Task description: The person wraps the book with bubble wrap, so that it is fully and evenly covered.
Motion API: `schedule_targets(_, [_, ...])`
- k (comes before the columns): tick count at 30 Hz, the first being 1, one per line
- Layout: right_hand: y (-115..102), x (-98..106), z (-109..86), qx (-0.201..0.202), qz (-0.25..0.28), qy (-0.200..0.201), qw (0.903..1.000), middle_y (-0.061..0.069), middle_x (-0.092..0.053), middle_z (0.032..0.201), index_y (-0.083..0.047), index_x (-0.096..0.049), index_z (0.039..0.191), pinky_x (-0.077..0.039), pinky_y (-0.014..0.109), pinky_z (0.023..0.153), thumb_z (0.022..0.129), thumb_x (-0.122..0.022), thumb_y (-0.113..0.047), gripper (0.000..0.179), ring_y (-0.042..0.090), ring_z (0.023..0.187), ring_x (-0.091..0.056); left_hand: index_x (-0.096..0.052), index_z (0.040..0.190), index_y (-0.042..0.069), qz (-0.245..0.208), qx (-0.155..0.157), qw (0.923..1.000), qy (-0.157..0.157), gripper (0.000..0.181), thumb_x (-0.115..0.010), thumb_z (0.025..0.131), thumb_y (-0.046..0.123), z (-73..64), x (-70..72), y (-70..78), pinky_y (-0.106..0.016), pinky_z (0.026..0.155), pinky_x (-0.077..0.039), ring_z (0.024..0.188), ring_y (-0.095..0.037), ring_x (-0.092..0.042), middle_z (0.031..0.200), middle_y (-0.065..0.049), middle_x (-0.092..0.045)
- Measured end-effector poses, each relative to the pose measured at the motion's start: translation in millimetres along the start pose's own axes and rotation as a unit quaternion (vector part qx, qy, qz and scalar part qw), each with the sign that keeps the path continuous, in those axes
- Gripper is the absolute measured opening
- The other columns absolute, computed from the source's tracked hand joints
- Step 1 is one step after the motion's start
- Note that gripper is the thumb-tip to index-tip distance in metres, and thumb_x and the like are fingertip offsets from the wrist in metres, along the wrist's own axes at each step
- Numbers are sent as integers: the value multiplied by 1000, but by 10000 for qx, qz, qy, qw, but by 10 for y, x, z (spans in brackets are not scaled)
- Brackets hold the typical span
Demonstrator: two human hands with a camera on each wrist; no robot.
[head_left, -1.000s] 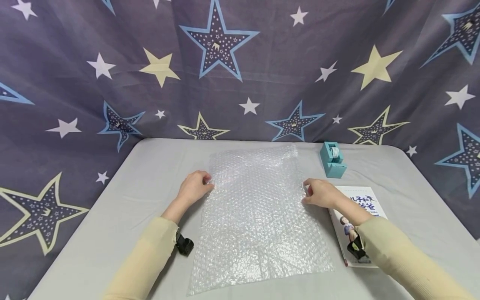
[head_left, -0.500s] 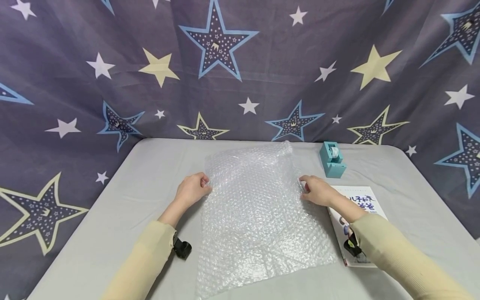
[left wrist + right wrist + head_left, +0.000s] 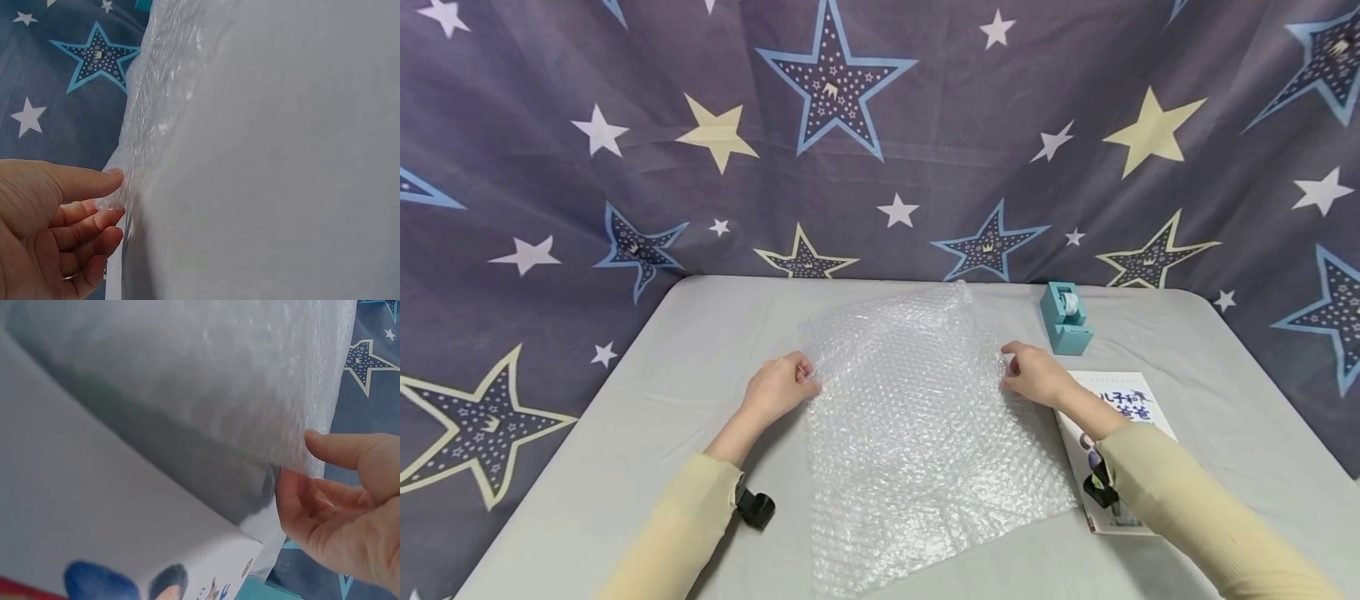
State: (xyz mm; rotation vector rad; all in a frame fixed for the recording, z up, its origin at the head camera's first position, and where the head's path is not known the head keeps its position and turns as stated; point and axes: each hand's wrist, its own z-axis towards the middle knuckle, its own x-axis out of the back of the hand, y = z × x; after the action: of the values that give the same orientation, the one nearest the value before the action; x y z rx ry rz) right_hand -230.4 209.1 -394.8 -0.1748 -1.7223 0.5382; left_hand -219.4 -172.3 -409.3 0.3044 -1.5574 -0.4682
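A clear sheet of bubble wrap lies across the middle of the table, its far part bulging slightly upward. At its left edge my left hand pinches the film between thumb and fingers; the left wrist view shows the edge of the bubble wrap between them. My right hand pinches the opposite edge, and the right wrist view shows the bubble wrap between its thumb and fingers. Beneath the right forearm lies a white book with a drawn figure and blue characters on its cover, partly hidden by the sleeve.
A teal tape dispenser with a roll of tape stands at the back right, beyond the book. The table has a grey cloth cover. Behind it hangs a dark curtain printed with stars.
The bubble wrap has turned a little, its near left corner shifting right and toward me, its far edge leftward. My left hand has moved slightly left and nearer. Book and dispenser stay put.
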Motion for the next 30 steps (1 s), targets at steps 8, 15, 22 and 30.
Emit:
schedule_targets(8, [14,0,21,-112,11,201,9997,16,-61,90,8,-48,120,-47,31,63,80,-65,-10,47,20,72,-56,-59,89,9,-42,-81,10000,-3,25,-70,75,27,-46,-2,10,-28,55,-37,62,-15,-50,71,2,-56])
schedule_targets(15, [34,-4,62,-118,69,363,9992,15,-62,88,7,-52,113,-47,32,63,79,-65,-10,40,21,72,-57,-57,89,9,-102,-115,9999,-60,26,-69,76,28,-119,-10,6,-28,54,-36,59,-14,-48,70,2,-55])
schedule_targets(22, [38,-4,92,-69,64,517,9986,15,-62,87,6,-53,111,-47,33,63,79,-65,-9,37,21,72,-57,-57,89,9,-128,-94,9999,-59,27,-69,76,29,-168,-17,7,-27,53,-35,57,-13,-46,69,2,-54])
schedule_targets(30, [-21,-36,138,-2,34,642,9979,13,-63,84,4,-56,108,-46,33,62,79,-67,-11,35,21,69,-57,-57,90,8,-272,-32,9996,-88,24,-68,78,26,-256,-18,-39,-27,54,-35,58,-13,-45,70,2,-53])
